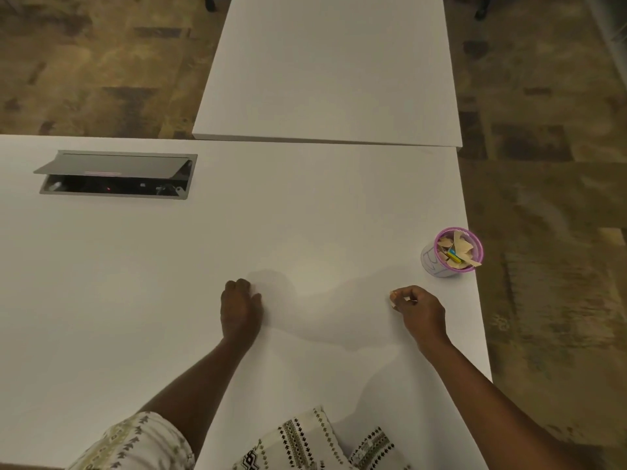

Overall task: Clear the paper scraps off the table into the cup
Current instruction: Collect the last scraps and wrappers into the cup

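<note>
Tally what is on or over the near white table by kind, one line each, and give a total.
Cups: 1, the pink-rimmed cup at the right edge, full of paper scraps
Loose paper scraps: 1, the scrap pinched in the right hand
Hands: 2, counting the left hand resting on the table
Cable hatches: 1, the open hatch
Total: 5

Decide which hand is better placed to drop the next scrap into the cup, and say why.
The right hand: it pinches a small paper scrap and is nearer the cup. The left hand lies farther away.
</note>
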